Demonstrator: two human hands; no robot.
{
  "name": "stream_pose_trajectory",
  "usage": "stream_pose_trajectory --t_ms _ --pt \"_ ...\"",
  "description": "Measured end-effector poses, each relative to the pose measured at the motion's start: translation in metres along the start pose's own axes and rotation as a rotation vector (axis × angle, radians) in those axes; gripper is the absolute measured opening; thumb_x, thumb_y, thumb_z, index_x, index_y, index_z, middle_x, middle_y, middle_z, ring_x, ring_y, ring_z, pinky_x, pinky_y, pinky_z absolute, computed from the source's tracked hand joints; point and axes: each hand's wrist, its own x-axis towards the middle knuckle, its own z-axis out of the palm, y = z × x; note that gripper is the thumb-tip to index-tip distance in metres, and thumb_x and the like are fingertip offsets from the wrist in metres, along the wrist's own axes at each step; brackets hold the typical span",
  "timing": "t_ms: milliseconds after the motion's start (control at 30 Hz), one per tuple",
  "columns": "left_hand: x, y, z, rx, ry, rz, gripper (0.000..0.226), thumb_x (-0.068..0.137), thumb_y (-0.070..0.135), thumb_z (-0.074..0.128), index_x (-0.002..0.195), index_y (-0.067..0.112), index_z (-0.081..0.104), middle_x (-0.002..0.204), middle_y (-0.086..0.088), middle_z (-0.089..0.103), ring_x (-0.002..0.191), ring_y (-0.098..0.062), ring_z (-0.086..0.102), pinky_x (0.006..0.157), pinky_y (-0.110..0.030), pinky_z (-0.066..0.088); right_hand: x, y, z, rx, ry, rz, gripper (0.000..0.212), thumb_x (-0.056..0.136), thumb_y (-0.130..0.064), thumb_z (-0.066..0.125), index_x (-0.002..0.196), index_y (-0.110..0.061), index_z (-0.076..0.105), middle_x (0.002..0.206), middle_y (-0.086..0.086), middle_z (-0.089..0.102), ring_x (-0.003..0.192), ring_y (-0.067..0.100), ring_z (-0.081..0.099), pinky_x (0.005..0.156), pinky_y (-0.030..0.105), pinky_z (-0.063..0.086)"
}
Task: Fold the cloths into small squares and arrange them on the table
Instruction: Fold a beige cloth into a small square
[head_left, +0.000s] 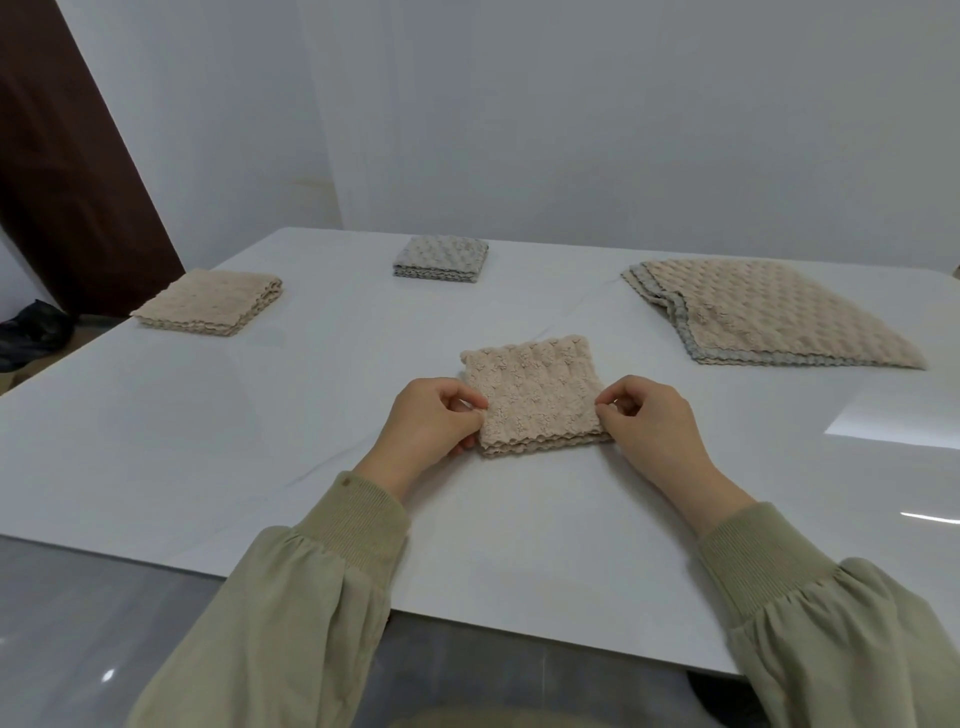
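Olive sleeves (311, 597) lead up to a folded beige cloth (535, 400) lying mid-tabletop (260, 441). Its near corners are each held in a pinching grip, one by the left hand (434, 421) and one by the right hand (652, 421). To finish well, I'd line up the stacked edges squarely, then press flat. Farther off lie a beige square (208, 301) at left, a grey square (441, 258) beyond, and an unfolded pile (769, 312) at right.
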Motion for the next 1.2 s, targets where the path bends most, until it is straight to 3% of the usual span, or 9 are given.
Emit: stream_pose_trajectory --t_ms 300,433,500,600,700,833,1000,1100,1200 --pt "0.002 -0.004 0.0 0.061 -0.046 -0.01 0.015 0.081 0.001 0.064 0.078 0.015 0.068 0.056 0.0 0.061 0.049 -0.008 0.058 0.05 -0.021 0.048 0.0 0.002 0.002 -0.128 -0.038 -0.022 0.012 0.081 -0.009 0.06 0.073 -0.019 0.062 0.062 -0.004 0.052 0.063 0.01 0.048 0.059 0.019 0.037" --pt "0.003 -0.004 0.0 0.08 -0.061 -0.008 0.014 0.081 0.002 0.064 0.08 0.014 0.069 0.057 0.0 0.061 0.049 -0.006 0.057 0.05 -0.019 0.048 0.0 -0.002 0.001 -0.211 -0.05 -0.033 0.01 0.08 -0.009 0.059 0.074 -0.017 0.063 0.065 -0.003 0.053 0.073 0.022 0.053 0.062 0.029 0.04" --pt "0.003 -0.004 0.0 0.08 -0.064 -0.007 0.014 0.081 0.002 0.064 0.078 0.015 0.069 0.055 0.001 0.061 0.048 -0.005 0.056 0.049 -0.018 0.047 0.002 -0.007 0.0 -0.319 0.057 -0.139 0.007 0.081 -0.011 0.06 0.084 -0.013 0.066 0.079 0.001 0.056 0.086 0.026 0.052 0.073 0.035 0.042" --pt "0.005 -0.004 -0.001 0.084 -0.079 -0.002 0.014 0.082 0.002 0.064 0.078 0.015 0.068 0.054 0.001 0.061 0.046 -0.005 0.055 0.048 -0.017 0.045 0.01 -0.035 -0.001 -0.267 0.17 -0.333 0.023 0.088 -0.012 0.054 0.109 -0.008 0.063 0.108 0.008 0.059 0.107 0.025 0.05 0.091 0.033 0.037" --pt "0.006 -0.005 -0.001 0.085 -0.083 0.003 0.013 0.081 0.002 0.065 0.078 0.015 0.068 0.056 0.0 0.062 0.046 -0.004 0.055 0.049 -0.017 0.045 0.026 -0.063 0.013 -0.249 -0.07 -0.407 0.037 0.097 -0.018 0.041 0.133 -0.011 0.048 0.135 0.005 0.051 0.126 0.02 0.042 0.103 0.028 0.029" --pt "0.006 -0.007 -0.001 0.066 -0.098 -0.011 0.014 0.08 0.001 0.064 0.079 0.015 0.068 0.056 0.0 0.062 0.048 -0.006 0.056 0.051 -0.018 0.046 0.04 -0.041 0.05 -0.643 -0.408 -0.355 0.057 0.098 -0.046 0.025 0.148 -0.02 0.02 0.156 0.005 0.021 0.143 0.02 0.017 0.115 0.044 0.011" --pt "0.024 -0.002 0.001 -0.041 0.012 -0.069 0.003 0.085 0.012 0.061 0.087 0.013 0.062 0.063 -0.006 0.065 0.047 -0.014 0.059 0.043 -0.022 0.044 0.042 -0.024 0.061 -0.68 -0.419 -0.319 0.063 0.096 -0.055 0.018 0.151 -0.026 0.007 0.16 0.0 0.003 0.146 0.018 -0.001 0.117 0.047 -0.002" --pt "0.048 0.004 0.004 -0.118 0.151 -0.119 0.015 0.089 0.025 0.057 0.094 0.01 0.059 0.075 -0.014 0.069 0.048 -0.018 0.057 0.044 -0.024 0.045 0.042 -0.024 0.062 -0.676 -0.403 -0.315 0.063 0.095 -0.056 0.018 0.151 -0.028 0.007 0.16 0.0 0.001 0.146 0.018 -0.002 0.117 0.046 -0.003" --pt "0.069 0.006 0.012 -0.065 0.192 -0.112 0.022 0.084 0.033 0.063 0.097 0.015 0.059 0.083 -0.006 0.066 0.061 -0.017 0.06 0.053 -0.025 0.047 0.041 -0.024 0.062 -0.675 -0.393 -0.317 0.063 0.095 -0.056 0.018 0.151 -0.028 0.007 0.16 0.0 0.001 0.146 0.018 -0.003 0.117 0.045 -0.002"
